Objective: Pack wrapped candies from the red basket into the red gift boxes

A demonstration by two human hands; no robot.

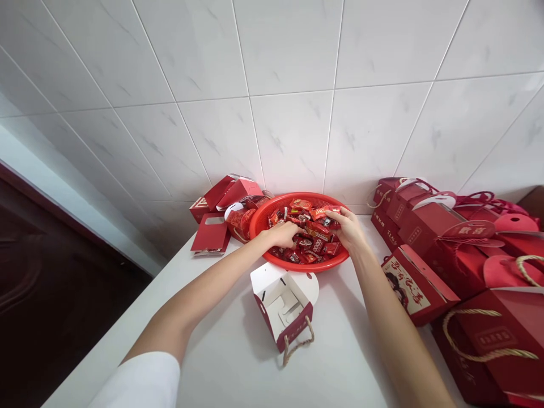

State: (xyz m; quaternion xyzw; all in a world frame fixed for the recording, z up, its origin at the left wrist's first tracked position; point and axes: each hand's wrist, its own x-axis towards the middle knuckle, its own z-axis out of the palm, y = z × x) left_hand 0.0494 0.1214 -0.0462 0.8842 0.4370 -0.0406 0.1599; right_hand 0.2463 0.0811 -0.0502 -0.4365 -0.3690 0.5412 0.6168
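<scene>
A red plastic basket [304, 267] holds a heap of wrapped candies [317, 245], mostly red, some with dark prints. My left hand [284, 234] reaches over the near left rim, its fingers curled down into the heap and their tips hidden. At the right side of the basket, my right hand [349, 228] has its fingers bent around red wrapped candy [325, 213] near the top of the pile. Just in front of the basket stands an open red gift box [283, 306] with a white inside and a twisted rope handle. No candy shows inside it.
Many red gift boxes [442, 226] with rope handles crowd the right side of the white table [238, 362]. Behind the basket's left side lie folded red boxes [232, 192] and a flat red carton [211, 233]. A tiled wall [289, 141] runs along the back.
</scene>
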